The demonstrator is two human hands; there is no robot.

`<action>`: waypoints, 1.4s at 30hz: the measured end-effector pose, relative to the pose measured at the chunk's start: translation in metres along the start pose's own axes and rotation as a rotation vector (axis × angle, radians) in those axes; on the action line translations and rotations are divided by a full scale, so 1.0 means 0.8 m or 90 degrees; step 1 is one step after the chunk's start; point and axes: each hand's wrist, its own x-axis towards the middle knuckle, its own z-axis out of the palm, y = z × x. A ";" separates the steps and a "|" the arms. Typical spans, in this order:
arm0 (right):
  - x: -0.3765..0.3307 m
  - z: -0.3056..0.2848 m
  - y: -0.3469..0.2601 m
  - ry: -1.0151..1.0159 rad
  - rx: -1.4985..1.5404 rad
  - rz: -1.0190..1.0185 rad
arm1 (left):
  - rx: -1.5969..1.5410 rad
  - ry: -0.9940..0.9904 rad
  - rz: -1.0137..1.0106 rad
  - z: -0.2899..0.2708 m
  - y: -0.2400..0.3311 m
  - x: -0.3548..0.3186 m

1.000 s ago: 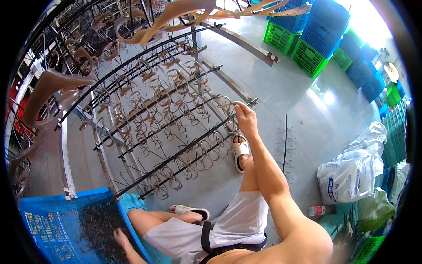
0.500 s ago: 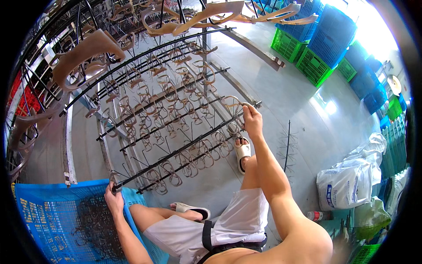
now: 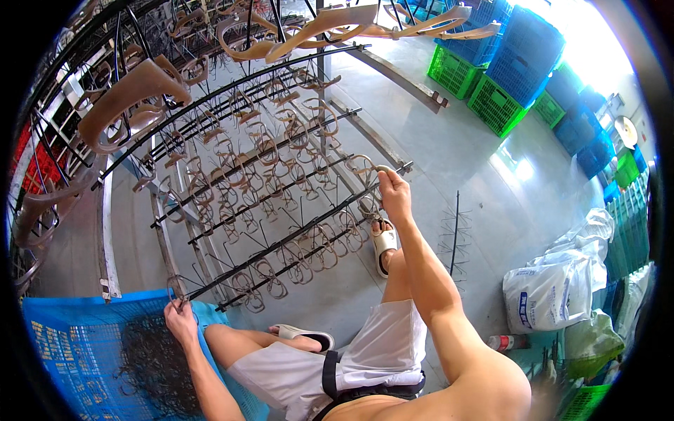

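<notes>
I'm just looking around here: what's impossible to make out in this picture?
All in the head view:
Right hand: its exact grip by the rod, hidden by the hand itself.
Left hand: what it pinches, if anything; too small.
Dark tangle: single pieces, too fine to count.
Blue basket: its lower end, cut off by the dark rim.
White bag: contents, hidden by its sides.

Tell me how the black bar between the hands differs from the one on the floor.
The front bar spans from the left hand to the right hand; the floor bar lies on the floor. The front bar has a brown loop by its right end; the floor bar shows none. Both are black and spiked.
</notes>
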 end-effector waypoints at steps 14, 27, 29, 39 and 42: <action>-0.006 0.001 -0.004 -0.023 -0.031 -0.021 | 0.036 0.030 0.019 -0.003 0.015 -0.006; -0.004 0.001 -0.003 0.004 -0.065 -0.048 | 0.034 0.038 0.033 0.002 0.014 -0.006; -0.004 0.000 0.003 0.017 -0.066 -0.059 | 0.027 0.030 0.029 0.001 0.016 -0.007; 0.013 -0.005 0.005 0.015 0.009 -0.001 | -0.049 0.011 -0.028 0.000 0.011 -0.005; 0.015 -0.011 -0.002 -0.033 0.072 0.030 | 0.147 0.051 0.076 -0.010 0.027 -0.015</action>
